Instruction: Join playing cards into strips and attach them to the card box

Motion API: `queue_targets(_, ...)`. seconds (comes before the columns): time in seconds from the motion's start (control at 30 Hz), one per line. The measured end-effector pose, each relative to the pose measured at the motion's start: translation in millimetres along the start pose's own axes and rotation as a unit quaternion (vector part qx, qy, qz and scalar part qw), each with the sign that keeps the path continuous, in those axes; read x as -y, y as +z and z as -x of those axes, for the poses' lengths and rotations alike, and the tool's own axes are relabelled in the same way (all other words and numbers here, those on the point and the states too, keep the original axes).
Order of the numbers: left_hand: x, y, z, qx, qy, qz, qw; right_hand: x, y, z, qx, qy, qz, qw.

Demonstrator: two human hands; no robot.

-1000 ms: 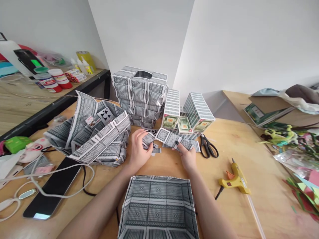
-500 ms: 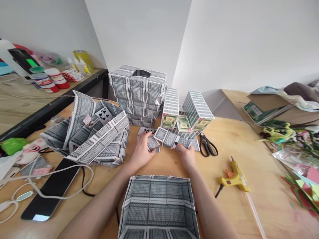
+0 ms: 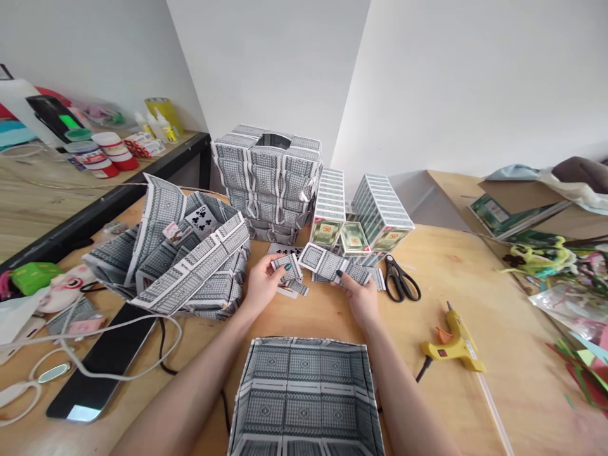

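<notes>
My left hand (image 3: 263, 283) is closed on a folded playing card (image 3: 287, 267) with a grey patterned back, thumb on top. More loose cards lie just under it on the table. A strip of joined playing cards (image 3: 327, 261) stretches to my right hand (image 3: 360, 296), which pinches its right end between thumb and fingers. Close to my forearms stands an open box made of playing cards (image 3: 304, 386), its inside facing up. Behind my hands rises a tall card-built box (image 3: 270, 177) with an opening in its top.
Stacked card packs (image 3: 380, 209) stand behind my right hand, with black scissors (image 3: 400, 278) beside them. A yellow glue gun (image 3: 456, 342) lies at the right. On the left are a heap of card panels (image 3: 190, 253), a phone (image 3: 102, 361) and a white cable (image 3: 128, 378).
My left hand has lifted its card slightly off the table and drawn back left, uncovering loose cards beneath. My right hand still holds the strip.
</notes>
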State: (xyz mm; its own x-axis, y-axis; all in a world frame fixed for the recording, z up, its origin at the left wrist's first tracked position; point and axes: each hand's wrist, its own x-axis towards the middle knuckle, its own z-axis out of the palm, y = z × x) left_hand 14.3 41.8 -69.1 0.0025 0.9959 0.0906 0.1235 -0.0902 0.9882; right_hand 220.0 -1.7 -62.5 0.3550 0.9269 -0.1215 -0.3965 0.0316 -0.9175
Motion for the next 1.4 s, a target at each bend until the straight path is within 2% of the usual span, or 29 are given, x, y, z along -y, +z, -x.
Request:
queue_targets(0.17, 4, -1, -1, -0.011, 0.006, -0.012, 1.000, 2, 0, 1, 0.008, 0.005, 0.004, 1.000)
queue_targets(0.43, 1, -1, -4, -0.010, -0.011, 0.029, 0.999, 3, -1, 1, 0.009, -0.001, 0.012, 1.000)
queue_targets(0.63, -1, -2, -1, -0.005, -0.001, 0.004, 1.000, 2, 0, 2, 0.027, 0.004, 0.024, 0.999)
queue_targets(0.87, -10, 1, 2, -0.010, 0.018, 0.111, 0.994, 5, 1, 6, 0.094, 0.062, 0.036, 0.993)
queue_targets(1.0, -9, 1, 3, -0.026, -0.008, 0.073, 0.997, 5, 1, 8, 0.146, 0.096, 0.040, 0.984)
queue_targets(1.13, -7, 2, 6, -0.001, -0.062, 0.082, 0.995, 7, 2, 10, 0.159, 0.105, 0.053, 0.980)
queue_targets(1.4, -5, -1, 8, -0.021, -0.021, -0.001, 1.000, 9, 1, 11, 0.174, 0.122, 0.078, 0.974)
